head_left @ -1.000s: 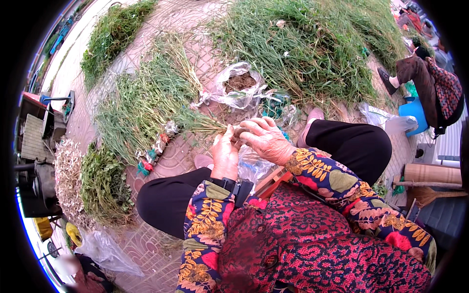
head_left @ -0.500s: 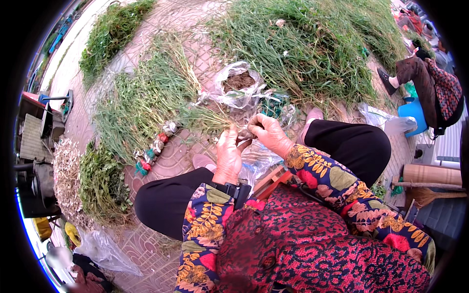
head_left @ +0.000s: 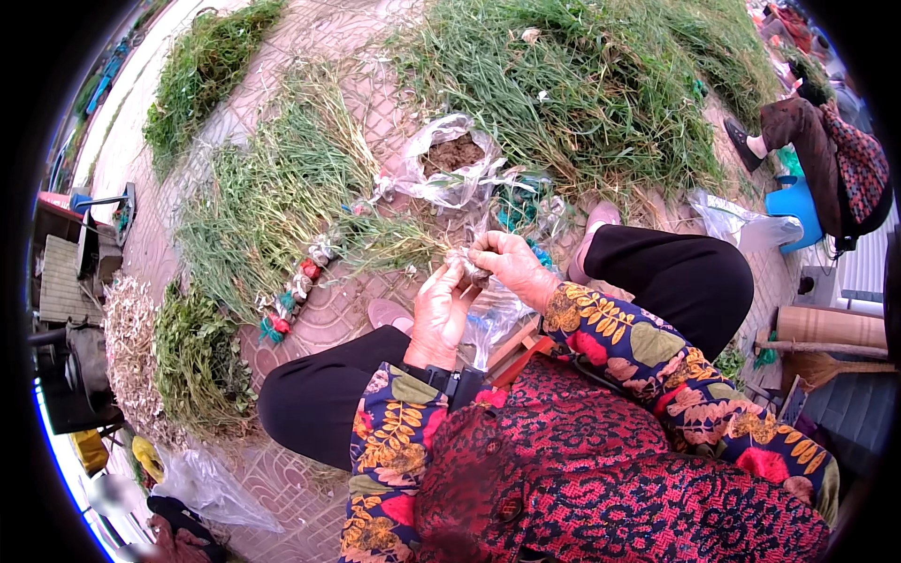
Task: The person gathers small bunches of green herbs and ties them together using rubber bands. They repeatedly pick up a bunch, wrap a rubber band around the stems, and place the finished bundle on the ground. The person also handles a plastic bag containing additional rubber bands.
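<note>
In front of my lap, both hands work at one bundle of green plants (head_left: 399,240) whose stems point to the far left. Its near end is a small root ball wrapped in pale plastic (head_left: 469,267). My left hand (head_left: 439,311) cups that wrapped end from below, fingers closed around it. With thumb and forefinger, my right hand (head_left: 516,266) pinches the wrapping from the right side. An open clear plastic bag of brown soil (head_left: 454,155) lies just beyond my hands. To the left, several finished-looking bundles show wrapped ends (head_left: 298,289) in white, red and green plastic.
Large heaps of long green plants (head_left: 563,94) cover the paving (head_left: 310,347) ahead. Dry pale stalks (head_left: 131,352) and a leafy pile (head_left: 197,361) lie left. Another person (head_left: 826,159) sits at right beside a blue plastic stool (head_left: 796,216). Clear bags (head_left: 746,225) lie nearby.
My left fingers have shifted up and right around the wrapped end. The pale root ball shows more plainly now, and my right hand has moved slightly, still pinching it.
</note>
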{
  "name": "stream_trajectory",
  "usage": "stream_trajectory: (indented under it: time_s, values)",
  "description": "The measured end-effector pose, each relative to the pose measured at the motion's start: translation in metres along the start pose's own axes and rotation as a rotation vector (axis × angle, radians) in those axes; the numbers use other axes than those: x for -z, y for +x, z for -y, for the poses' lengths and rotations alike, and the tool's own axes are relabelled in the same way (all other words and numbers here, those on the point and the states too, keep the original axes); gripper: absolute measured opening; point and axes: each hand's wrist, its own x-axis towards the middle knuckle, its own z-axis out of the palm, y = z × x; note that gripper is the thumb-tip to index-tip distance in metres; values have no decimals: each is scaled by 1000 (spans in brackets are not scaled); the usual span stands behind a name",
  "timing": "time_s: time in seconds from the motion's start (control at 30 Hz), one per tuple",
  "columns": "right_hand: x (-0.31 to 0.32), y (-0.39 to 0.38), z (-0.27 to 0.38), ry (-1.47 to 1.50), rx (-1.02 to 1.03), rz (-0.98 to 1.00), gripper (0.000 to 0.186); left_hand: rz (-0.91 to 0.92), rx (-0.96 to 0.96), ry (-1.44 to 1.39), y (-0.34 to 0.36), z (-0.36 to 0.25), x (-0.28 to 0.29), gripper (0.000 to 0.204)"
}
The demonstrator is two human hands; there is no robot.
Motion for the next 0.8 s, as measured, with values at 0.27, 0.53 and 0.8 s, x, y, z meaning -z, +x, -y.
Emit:
stream_trajectory:
  time_s: [0.27, 0.53, 0.8]
  values:
    - [-2, 2, -6, -111, -21, -11, 13, 67, 28, 71, 1, -4, 5, 11]
    - [0, 4, -11, -177, 64, 8, 12, 103, -59, 63, 4, -2, 9, 13]
    - [6, 9, 8, -143, 107, 3, 14, 169, -89, 119, 13, 1, 8, 15]
